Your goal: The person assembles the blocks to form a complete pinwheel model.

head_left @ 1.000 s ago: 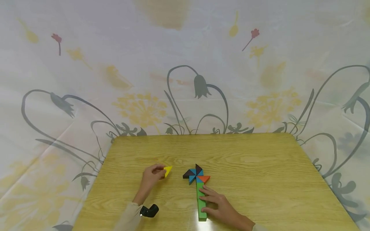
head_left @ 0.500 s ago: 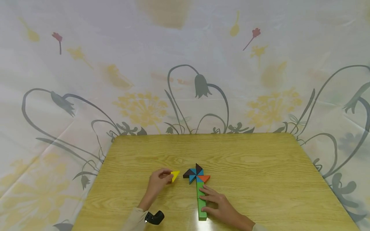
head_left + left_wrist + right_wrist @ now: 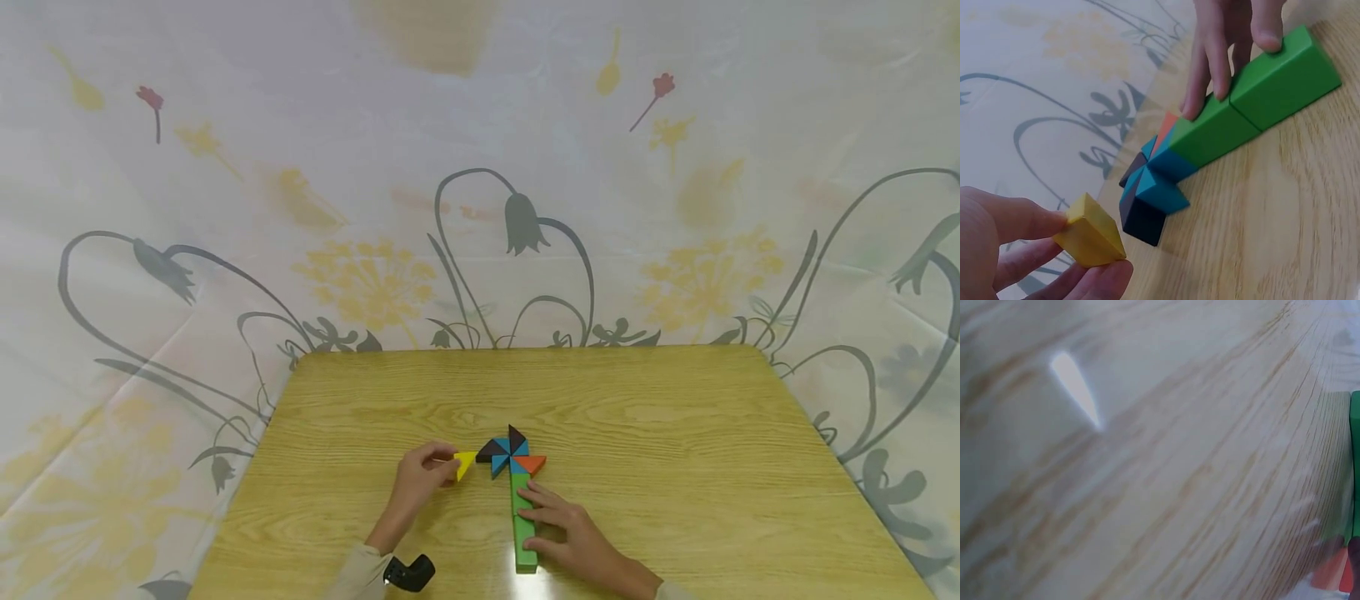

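Note:
My left hand (image 3: 420, 480) pinches a yellow triangular block (image 3: 1091, 232) between thumb and fingers, just left of a pinwheel shape of blocks. That shape has blue triangular blocks (image 3: 1161, 190) at its centre, dark ones (image 3: 492, 451) at the left and top, and an orange one (image 3: 531, 464) at the right. Two green blocks (image 3: 1288, 81) run end to end from it towards me like a stem. On them rest the fingertips of my right hand (image 3: 576, 537), fingers fairly straight. The right wrist view shows mostly table, with a sliver of green block (image 3: 1356, 462) at its edge.
All the blocks lie on a wood-grain table (image 3: 675, 417). A flower-printed curtain (image 3: 480, 250) hangs behind and along both sides. A black device (image 3: 410, 573) is at the left wrist.
My left hand has carried the yellow triangular block to the right and slightly nearer me, closer to the dark left block. The right hand and the other blocks have stayed in place.

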Tool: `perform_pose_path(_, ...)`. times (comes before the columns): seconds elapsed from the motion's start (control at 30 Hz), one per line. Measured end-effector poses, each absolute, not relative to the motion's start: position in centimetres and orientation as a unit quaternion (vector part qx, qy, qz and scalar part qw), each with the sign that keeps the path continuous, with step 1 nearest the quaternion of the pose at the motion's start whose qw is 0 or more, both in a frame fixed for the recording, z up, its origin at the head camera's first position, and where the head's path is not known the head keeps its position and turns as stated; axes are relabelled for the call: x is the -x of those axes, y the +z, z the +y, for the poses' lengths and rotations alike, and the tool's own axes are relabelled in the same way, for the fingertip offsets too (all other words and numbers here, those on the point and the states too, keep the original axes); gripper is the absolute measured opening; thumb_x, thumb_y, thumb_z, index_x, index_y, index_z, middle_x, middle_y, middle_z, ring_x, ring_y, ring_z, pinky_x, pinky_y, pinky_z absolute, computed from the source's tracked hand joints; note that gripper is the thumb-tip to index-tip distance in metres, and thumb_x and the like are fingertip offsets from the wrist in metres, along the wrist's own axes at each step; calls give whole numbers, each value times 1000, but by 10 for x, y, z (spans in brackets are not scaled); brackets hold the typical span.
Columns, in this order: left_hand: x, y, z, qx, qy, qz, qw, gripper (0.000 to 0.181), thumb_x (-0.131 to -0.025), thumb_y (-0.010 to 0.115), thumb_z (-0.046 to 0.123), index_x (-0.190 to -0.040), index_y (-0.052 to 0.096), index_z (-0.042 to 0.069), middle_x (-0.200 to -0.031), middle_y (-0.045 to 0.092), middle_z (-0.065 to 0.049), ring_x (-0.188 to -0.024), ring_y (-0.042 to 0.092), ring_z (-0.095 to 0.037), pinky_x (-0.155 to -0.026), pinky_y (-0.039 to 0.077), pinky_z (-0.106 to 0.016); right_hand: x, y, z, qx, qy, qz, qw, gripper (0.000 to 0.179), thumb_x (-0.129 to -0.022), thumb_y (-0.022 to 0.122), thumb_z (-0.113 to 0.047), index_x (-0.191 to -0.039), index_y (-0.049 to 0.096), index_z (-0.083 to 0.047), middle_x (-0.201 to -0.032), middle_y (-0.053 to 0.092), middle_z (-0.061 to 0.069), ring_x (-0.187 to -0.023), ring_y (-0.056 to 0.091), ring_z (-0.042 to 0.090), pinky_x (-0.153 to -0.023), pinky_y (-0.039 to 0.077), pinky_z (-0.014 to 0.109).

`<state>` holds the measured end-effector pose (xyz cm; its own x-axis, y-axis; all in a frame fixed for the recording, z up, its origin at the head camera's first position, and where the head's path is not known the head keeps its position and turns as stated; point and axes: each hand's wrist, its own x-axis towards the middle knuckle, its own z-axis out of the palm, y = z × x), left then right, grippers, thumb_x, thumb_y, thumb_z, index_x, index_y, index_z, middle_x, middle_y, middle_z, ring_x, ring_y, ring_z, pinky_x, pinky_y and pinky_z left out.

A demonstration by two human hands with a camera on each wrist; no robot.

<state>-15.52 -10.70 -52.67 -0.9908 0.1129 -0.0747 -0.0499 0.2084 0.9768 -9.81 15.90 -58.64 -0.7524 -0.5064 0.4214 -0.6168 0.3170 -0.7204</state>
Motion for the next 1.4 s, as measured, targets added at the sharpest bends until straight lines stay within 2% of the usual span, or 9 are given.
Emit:
perform_pose_path(0.3,149,-526,-96,-35,646,759,73,24,-89,67,12,-106,65,-5,-100,63,-16,-84,66,-24,-68,58,-34,98,-586,159,-345,468,-811,62,41,-85,70,-25,-120,65,-6,-136,51,15,-129,40,39,-105,36,29)
perform_pose_path(0.53,144,-529,-87,-36,662,745,75,23,-88,67,9,-105,65,-6,-99,63,-18,-84,66,-27,-69,58,-39,100,-588,159,-348,467,-810,74,41,-83,72,-24,-119,66,-5,-135,52,15,-127,42,40,-105,37,31)
perform_pose_path(0.83,139,-541,-75,-28,666,742,77,20,-87,67,4,-102,63,-8,-97,63,-18,-83,66,-29,-67,58,-38,100,-590,159,-356,468,-804,87,40,-84,71,-23,-119,66,-5,-133,53,16,-126,43,40,-105,34,25)
perform_pose_path(1.03,128,-528,-68,-2,664,744,75,20,-85,67,1,-101,62,-11,-96,62,-19,-82,65,-27,-68,58,-40,100,-590,159,-356,467,-805,86,40,-84,71,-23,-119,66,-6,-133,53,16,-126,43,39,-105,36,28)
perform_pose_path(1.2,131,-550,-65,15,658,750,63,21,-83,70,4,-99,63,-7,-92,63,-12,-80,64,-20,-65,58,-34,100,-589,159,-354,464,-808,83,40,-84,71,-24,-119,66,-6,-134,53,15,-127,43,39,-105,35,27)
perform_pose_path(1.4,127,-554,-60,16,628,777,24,18,-80,74,4,-92,65,-5,-88,65,-11,-78,64,-20,-61,55,-24,101,-590,158,-356,462,-807,90,40,-83,72,-24,-118,67,-4,-133,54,15,-126,43,38,-105,35,27)
